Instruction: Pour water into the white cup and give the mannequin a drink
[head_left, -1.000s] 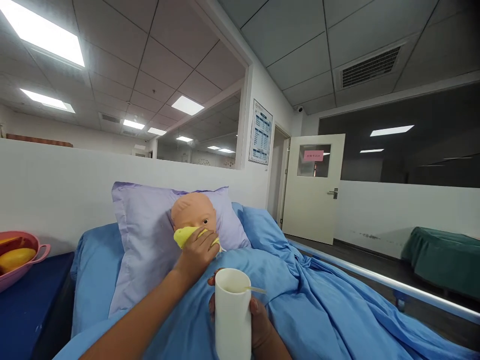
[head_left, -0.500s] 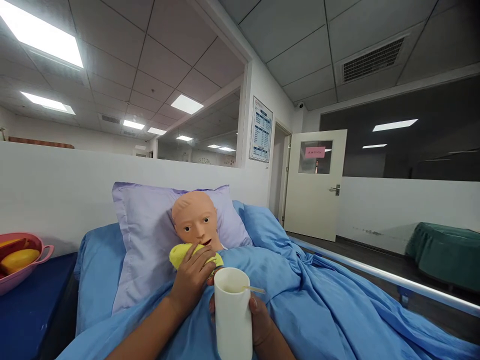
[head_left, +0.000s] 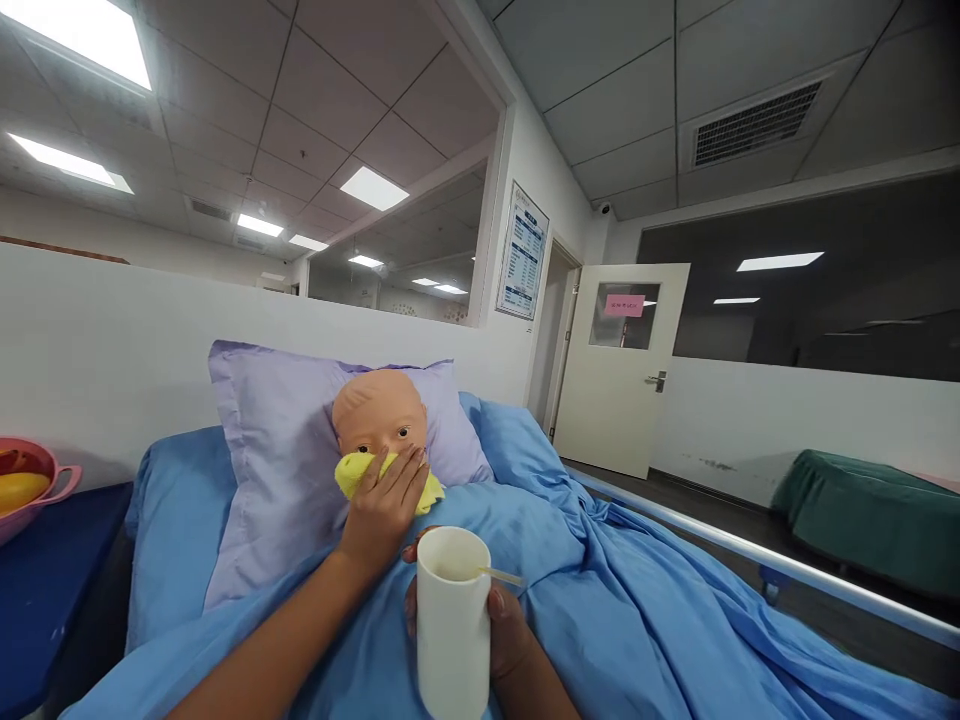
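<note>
A patient manikin [head_left: 380, 405] lies with its head on a lilac pillow [head_left: 281, 450], eyes open. My left hand [head_left: 385, 505] presses a yellow cloth [head_left: 352, 473] over its mouth and lower face, fingers laid across the cloth. The mouth is hidden beneath. Wrapped round a tall white cup [head_left: 452, 630] is my right hand [head_left: 506, 630]; the cup stands upright in front of the manikin's chest. A thin pale straw or stick [head_left: 501, 576] leans out over the cup's right rim. The cup's contents cannot be made out.
Blue bedding [head_left: 637, 610] covers the manikin's body. A bed rail [head_left: 750, 548] runs along the right side. To the left, a pink basket [head_left: 52, 480] with yellow fruit rests on a dark blue surface [head_left: 60, 590]. An open door [head_left: 611, 400] stands behind.
My left hand has slid the yellow cloth up from the chin onto the manikin's mouth and nose area. The cup stays in my right hand. The view has shifted slightly.
</note>
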